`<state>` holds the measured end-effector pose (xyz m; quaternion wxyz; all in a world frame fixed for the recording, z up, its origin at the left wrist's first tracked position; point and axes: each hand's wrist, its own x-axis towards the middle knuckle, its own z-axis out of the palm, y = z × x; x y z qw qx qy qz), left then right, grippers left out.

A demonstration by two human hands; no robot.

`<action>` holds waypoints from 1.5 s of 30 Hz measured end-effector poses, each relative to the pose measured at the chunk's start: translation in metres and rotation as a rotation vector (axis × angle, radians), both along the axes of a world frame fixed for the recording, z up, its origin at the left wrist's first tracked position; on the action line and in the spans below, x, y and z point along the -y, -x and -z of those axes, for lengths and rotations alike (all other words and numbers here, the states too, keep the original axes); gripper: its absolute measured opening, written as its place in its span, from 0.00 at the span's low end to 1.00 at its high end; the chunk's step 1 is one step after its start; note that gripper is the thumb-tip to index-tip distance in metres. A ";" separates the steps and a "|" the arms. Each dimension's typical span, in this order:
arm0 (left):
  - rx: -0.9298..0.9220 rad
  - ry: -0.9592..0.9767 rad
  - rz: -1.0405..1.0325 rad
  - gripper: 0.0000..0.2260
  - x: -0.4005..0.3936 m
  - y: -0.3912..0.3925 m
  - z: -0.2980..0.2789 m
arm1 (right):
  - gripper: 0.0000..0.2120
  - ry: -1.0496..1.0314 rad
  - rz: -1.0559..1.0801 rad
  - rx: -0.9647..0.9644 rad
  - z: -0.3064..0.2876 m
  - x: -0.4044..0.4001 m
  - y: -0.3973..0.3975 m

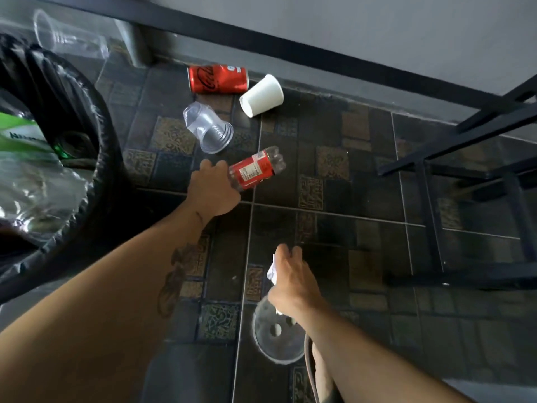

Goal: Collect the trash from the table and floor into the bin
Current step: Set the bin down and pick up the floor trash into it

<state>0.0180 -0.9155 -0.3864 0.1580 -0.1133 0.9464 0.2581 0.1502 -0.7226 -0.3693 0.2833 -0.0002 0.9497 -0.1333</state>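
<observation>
With my left hand (213,191) gripping the plastic bottle (257,168) and my right hand (290,282) closed on crumpled paper (272,271), the bin (87,91) already holds some trash, while the can (218,78), paper cup (261,96) and clear cup (209,128) remain on the floor.

Bottle (257,169) neck hidden in left hand (213,191); bin (72,117) cut off at left edge.

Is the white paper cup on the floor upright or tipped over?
Tipped over: the white paper cup lies on its side on the floor tiles, open mouth facing lower left, beside the red can.
</observation>
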 end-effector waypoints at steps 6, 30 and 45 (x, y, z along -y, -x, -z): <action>-0.190 -0.150 -0.336 0.24 0.002 0.017 -0.011 | 0.31 0.046 -0.087 -0.075 -0.024 -0.007 0.089; -0.128 0.043 -0.026 0.34 0.015 0.072 -0.007 | 0.25 0.245 0.051 -0.005 -0.071 -0.037 0.184; -0.491 -0.501 -0.360 0.28 0.013 -0.015 -0.189 | 0.18 0.273 -0.339 -0.154 -0.203 0.052 0.223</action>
